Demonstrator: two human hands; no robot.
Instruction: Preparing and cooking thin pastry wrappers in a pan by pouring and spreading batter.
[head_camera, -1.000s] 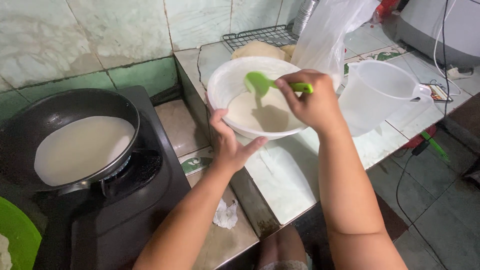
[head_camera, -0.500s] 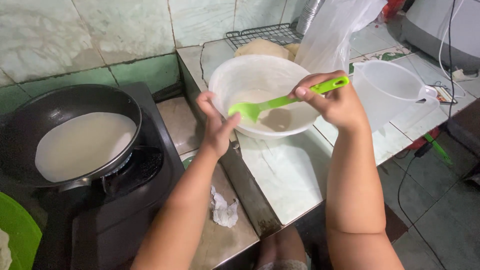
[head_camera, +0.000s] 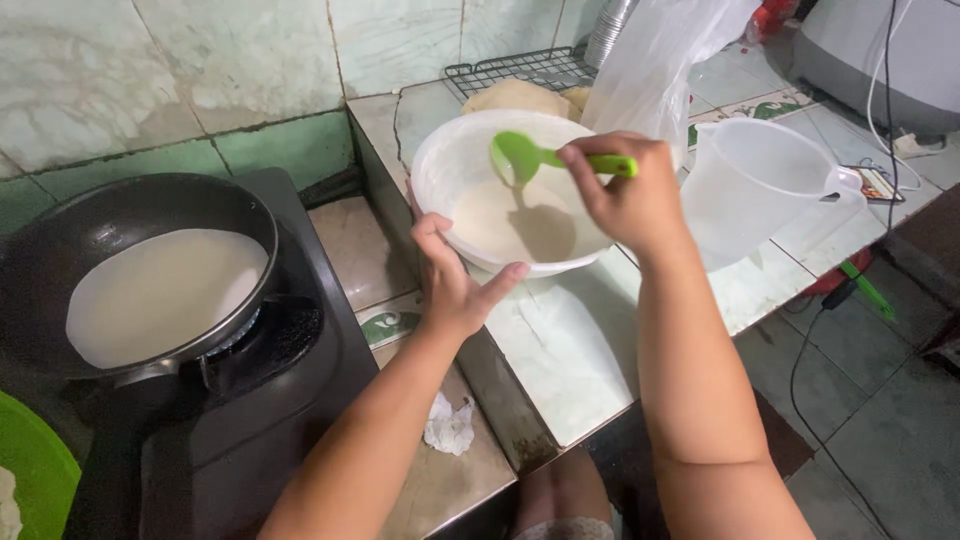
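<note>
The white bowl of pale batter sits on the tiled counter. The right hand is closed around a green ladle – its scoop is over the batter. The left hand – fingers spread open – presses the bowl's near side. A black pan sits left of the bowl.

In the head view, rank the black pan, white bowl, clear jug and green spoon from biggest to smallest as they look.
1. black pan
2. white bowl, close to the pan in width; a firm gap is unsure
3. clear jug
4. green spoon, held by the right hand; the left hand steadies the bowl.
</note>
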